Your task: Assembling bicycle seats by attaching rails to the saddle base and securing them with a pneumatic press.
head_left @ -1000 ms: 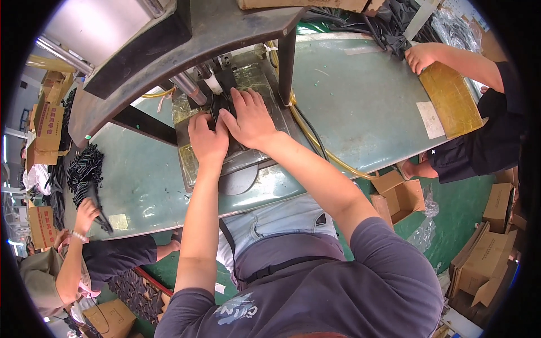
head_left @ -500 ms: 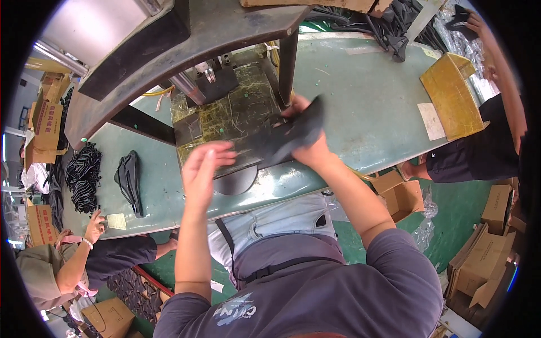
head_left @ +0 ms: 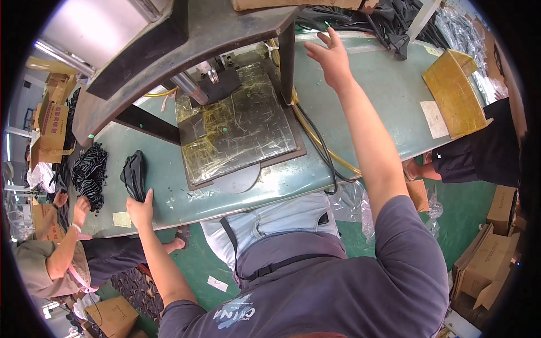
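Note:
My left hand point(head_left: 140, 210) is at the near end of a black flip-flop point(head_left: 134, 173) on the left of the green table, its fingers closed on that end and the thumb along the side. More than one dark piece seems to lie there, but I cannot tell how many. My right hand point(head_left: 333, 61) is stretched far forward, fingers spread and holding nothing. It is just short of a heap of black flip-flop-like pieces point(head_left: 389, 25) at the table's far edge. Between my arms, the press's flat plate point(head_left: 248, 141), patched with yellow tape, has no flip-flop on it.
The press's heavy metal frame point(head_left: 286, 62) arches over the plate. A hose and cable point(head_left: 315, 135) run down its right side. A bundle of black straps point(head_left: 90, 174) lies left, by a co-worker's hands point(head_left: 81, 211). A yellow angled stand point(head_left: 455, 96) is at right, near another person.
My left hand has moved left from the press to the flip-flop. My right hand has let go of the dark piece and reached forward. The co-worker's hand at left has moved to the straps.

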Demonstrator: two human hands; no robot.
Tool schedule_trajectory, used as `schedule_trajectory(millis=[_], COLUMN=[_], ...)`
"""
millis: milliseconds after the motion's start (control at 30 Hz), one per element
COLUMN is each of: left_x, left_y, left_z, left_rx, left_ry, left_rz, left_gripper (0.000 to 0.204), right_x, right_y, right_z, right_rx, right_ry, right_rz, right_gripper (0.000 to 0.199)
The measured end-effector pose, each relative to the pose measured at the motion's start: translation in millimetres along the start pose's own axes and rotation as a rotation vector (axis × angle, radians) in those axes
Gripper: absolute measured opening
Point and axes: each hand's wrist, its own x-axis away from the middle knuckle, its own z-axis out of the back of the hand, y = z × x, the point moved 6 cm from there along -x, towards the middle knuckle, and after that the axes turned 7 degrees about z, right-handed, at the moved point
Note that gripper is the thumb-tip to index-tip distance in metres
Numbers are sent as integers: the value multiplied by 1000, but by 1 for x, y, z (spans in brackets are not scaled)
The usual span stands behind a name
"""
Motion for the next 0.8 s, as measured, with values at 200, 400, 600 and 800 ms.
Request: schedule_trajectory(millis=[200,400,600,800], left_x=[12,115,111,158], left_y=[-19,50,137,277], left_z=[-1,26,24,108], left_rx=[138,1436,987,625], left_ry=[-30,-512,-307,15], left_rz=[19,81,-385,-1300], left_gripper=[60,17,44,41], right_x=[54,134,189,225], right_y=[-3,-25,-100,-135], right_z=[-26,12,-75,-108], right_rx=[-146,201,-92,194], right_ry=[-2,-37,-649,-1056], right_rz=[-78,4,215,504], right_gripper=[67,31,39,56])
